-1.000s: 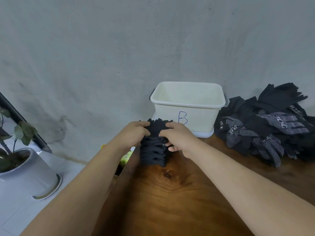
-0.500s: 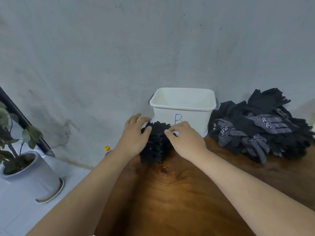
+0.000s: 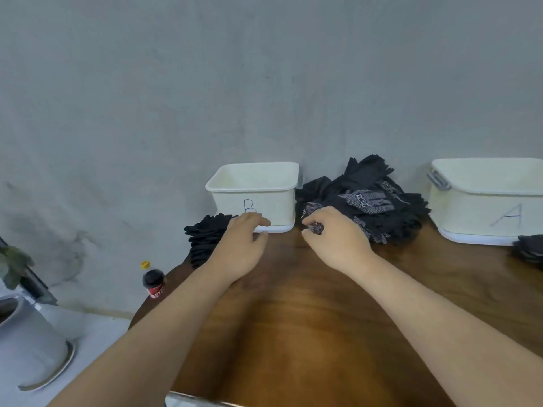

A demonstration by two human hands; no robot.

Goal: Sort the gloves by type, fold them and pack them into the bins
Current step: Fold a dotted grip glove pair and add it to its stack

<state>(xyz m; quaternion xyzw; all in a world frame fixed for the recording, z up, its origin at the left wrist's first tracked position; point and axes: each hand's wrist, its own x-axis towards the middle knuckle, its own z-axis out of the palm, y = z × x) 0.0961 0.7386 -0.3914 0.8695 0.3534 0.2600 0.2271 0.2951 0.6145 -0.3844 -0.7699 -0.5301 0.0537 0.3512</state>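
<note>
One stack (image 3: 205, 239) by bin B (image 3: 274, 205), left hand (image 3: 244, 245) beside it with fingers relaxed, right hand (image 3: 338, 239) pinching dotted glove (image 3: 315, 227) at pile (image 3: 385, 214).

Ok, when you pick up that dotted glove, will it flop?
Probably flops: the dotted glove the right hand pinches looks like soft, crumpled fabric. Likely light, being thin cloth. Its dots may help grip.

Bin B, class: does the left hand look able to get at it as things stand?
Probably yes: the left hand lies just in front of bin B, holds nothing, and nothing stands between them.
</note>
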